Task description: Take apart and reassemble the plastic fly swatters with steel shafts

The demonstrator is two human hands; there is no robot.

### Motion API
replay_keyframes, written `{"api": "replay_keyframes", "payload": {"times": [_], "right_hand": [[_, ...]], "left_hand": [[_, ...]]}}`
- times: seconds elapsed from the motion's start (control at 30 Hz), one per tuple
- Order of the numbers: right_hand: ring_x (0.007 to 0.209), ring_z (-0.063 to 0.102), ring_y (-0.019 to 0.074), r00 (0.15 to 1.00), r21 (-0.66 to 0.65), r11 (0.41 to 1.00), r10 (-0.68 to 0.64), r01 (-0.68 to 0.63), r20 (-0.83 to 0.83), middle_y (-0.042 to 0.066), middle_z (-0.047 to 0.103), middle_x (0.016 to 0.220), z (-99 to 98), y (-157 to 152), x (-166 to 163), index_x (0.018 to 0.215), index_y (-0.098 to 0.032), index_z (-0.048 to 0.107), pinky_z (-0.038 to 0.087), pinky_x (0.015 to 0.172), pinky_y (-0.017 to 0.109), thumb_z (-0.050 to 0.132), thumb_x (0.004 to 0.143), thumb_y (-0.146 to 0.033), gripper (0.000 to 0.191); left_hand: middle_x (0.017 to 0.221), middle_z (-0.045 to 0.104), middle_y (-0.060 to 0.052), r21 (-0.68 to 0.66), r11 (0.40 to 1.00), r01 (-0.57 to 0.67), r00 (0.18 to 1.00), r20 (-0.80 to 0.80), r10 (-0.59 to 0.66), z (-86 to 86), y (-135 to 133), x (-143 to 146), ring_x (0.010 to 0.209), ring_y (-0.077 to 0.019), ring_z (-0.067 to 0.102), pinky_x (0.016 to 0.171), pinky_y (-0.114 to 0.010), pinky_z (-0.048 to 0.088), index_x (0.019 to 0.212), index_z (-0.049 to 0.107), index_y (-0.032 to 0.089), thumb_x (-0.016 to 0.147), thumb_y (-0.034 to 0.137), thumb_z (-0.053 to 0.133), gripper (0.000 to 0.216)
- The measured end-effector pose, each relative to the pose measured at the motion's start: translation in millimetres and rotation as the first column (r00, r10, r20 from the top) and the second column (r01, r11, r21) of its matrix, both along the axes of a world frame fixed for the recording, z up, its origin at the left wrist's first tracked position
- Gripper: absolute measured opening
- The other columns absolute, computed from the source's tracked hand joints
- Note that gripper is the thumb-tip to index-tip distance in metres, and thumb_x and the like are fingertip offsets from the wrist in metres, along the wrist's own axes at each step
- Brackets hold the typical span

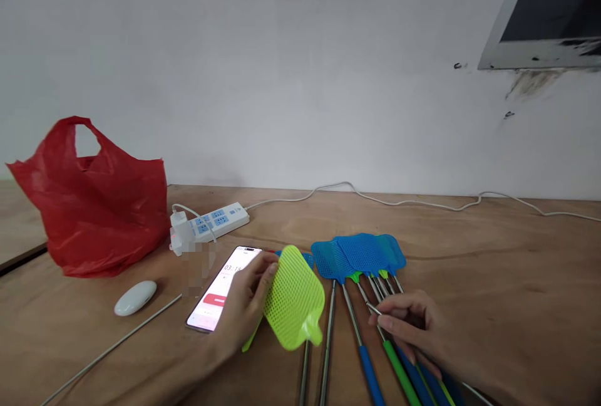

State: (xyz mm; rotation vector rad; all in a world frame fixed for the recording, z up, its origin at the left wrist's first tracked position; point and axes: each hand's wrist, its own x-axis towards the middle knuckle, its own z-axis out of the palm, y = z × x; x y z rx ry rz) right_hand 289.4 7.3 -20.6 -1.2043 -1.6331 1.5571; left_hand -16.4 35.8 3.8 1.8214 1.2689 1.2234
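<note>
My left hand (pixel 248 296) is closed on the edge of a yellow-green fly swatter head (pixel 295 299), a perforated plastic paddle with a short neck pointing down to the right. No rod shows in that neck. Between thumb and fingers, my right hand (pixel 410 327) pinches a thin metal rod (pixel 374 309); its bare tip points left toward the yellow-green head, apart from it. Beneath and beside the right hand lie several fly swatters with blue heads (pixel 361 252), metal shafts and blue or green handles (pixel 399 371). Part of another blue head (pixel 307 259) shows behind the yellow-green one.
A phone (pixel 220 296) with a lit timer screen lies by my left hand. Farther left are a white oval object (pixel 136 298), a power strip (pixel 220 221) with a plugged-in charger, and a red plastic bag (pixel 103 205). A white cable (pixel 389 201) runs along the wall.
</note>
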Motion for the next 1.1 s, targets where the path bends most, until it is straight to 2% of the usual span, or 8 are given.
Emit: {"api": "replay_keyframes", "payload": {"times": [0.1,0.2,0.27,0.37,0.43,0.6,0.9,1.1], "right_hand": [[0.027,0.036,0.0007,0.987,0.041,0.999,0.015,-0.009,-0.162,0.002,0.069,0.072,0.2,4.3,0.3,0.102,-0.015,0.066,0.022,0.03,0.017,0.06,0.089,-0.057,0.044],[0.028,0.026,-0.0026,0.947,-0.012,1.0,-0.008,0.004,-0.32,0.006,0.072,0.086,8.5,-1.2,-2.1,0.105,-0.017,0.066,0.019,0.031,0.017,0.062,0.09,-0.053,0.04],[0.03,0.023,-0.0018,0.938,-0.088,0.995,0.005,-0.038,-0.346,0.001,0.068,0.073,15.7,-8.0,-3.7,0.106,-0.017,0.069,0.02,0.032,0.018,0.066,0.089,-0.048,0.036],[0.032,0.022,0.0025,0.953,-0.208,0.968,0.075,-0.14,-0.294,-0.012,0.04,0.041,24.1,-17.0,-4.9,0.118,-0.017,0.068,0.022,0.035,0.017,0.069,0.087,-0.046,0.042],[0.033,0.022,0.0039,0.962,-0.274,0.946,0.105,-0.176,-0.253,-0.014,0.031,0.037,26.7,-20.7,-5.0,0.124,-0.017,0.065,0.021,0.037,0.017,0.071,0.085,-0.048,0.05],[0.035,0.026,0.0044,0.977,-0.314,0.934,0.121,-0.173,-0.177,-0.013,0.035,0.04,25.9,-23.1,-5.4,0.121,-0.016,0.066,0.019,0.037,0.018,0.074,0.08,-0.052,0.055],[0.036,0.02,0.0047,0.967,-0.197,0.98,-0.08,0.032,-0.241,-0.013,0.031,0.04,19.6,-13.4,-7.7,0.131,-0.014,0.063,0.025,0.039,0.019,0.072,0.083,-0.051,0.062],[0.037,0.016,0.0048,0.953,-0.22,0.975,-0.067,0.0,-0.294,-0.014,0.028,0.041,17.8,-10.4,-7.5,0.133,-0.018,0.063,0.022,0.037,0.019,0.073,0.083,-0.046,0.059]], "left_hand": [[0.072,0.057,0.0,-0.027,0.999,0.036,0.998,-0.045,-0.038,-4.3,-3.7,4.4,0.062,-0.0153,0.051,0.054,-0.024,0.039,0.093,0.061,0.02,0.099,0.042,0.046,0.028],[0.073,0.059,0.0,-0.072,0.995,0.068,0.997,-0.034,-0.071,-5.7,-5.3,7.7,0.061,-0.0145,0.051,0.051,-0.023,0.037,0.093,0.064,0.019,0.097,0.043,0.049,0.029],[0.073,0.061,0.0,-0.114,0.987,0.11,0.994,-0.014,-0.113,-5.7,-5.6,9.5,0.059,-0.0139,0.051,0.051,-0.023,0.037,0.093,0.065,0.018,0.096,0.044,0.05,0.03],[0.075,0.063,-0.001,-0.165,0.969,0.184,0.983,0.008,-0.185,-6.1,-7.7,13.1,0.06,-0.0139,0.054,0.051,-0.023,0.038,0.093,0.066,0.018,0.095,0.046,0.052,0.032],[0.076,0.064,-0.002,-0.194,0.959,0.206,0.978,0.002,-0.21,-6.3,-9.8,15.6,0.062,-0.0144,0.055,0.052,-0.023,0.039,0.093,0.067,0.017,0.094,0.046,0.053,0.032],[0.075,0.059,0.001,-0.223,0.951,0.215,0.976,0.026,-0.214,-6.1,-10.7,15.7,0.058,-0.0116,0.053,0.049,-0.021,0.038,0.096,0.066,0.018,0.093,0.046,0.057,0.029],[0.091,0.063,-0.002,-0.283,0.898,0.336,0.914,0.329,-0.238,-8.8,-3.7,10.6,0.062,-0.0134,0.063,0.046,-0.021,0.05,0.13,0.049,0.022,0.087,0.044,0.07,0.053],[0.086,0.067,-0.003,-0.301,0.886,0.354,0.9,0.367,-0.235,-5.8,2.6,9.7,0.066,-0.0146,0.064,0.052,-0.023,0.051,0.123,0.057,0.017,0.083,0.041,0.074,0.05]]}}
